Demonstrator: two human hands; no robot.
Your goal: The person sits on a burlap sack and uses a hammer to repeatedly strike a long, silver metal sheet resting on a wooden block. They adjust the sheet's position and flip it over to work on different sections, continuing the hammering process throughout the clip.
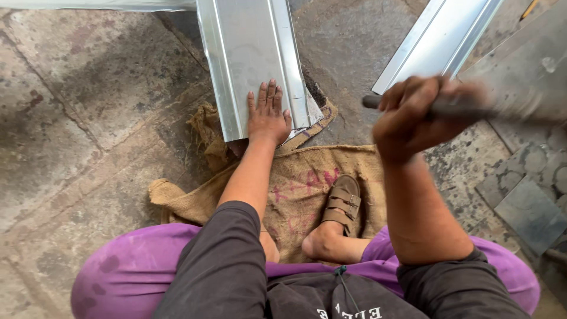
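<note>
A metal workshop is shown: bent sheet metal (251, 59) laid on a stained stone floor (88, 118), over sacking (307, 177).

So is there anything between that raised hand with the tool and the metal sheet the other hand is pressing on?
Nothing visible. The right hand grips a dark, motion-blurred tool raised to the right of the folded metal sheet. The left hand lies flat on the sheet's near end, above the burlap sack; the space between is bare stone floor.
</note>
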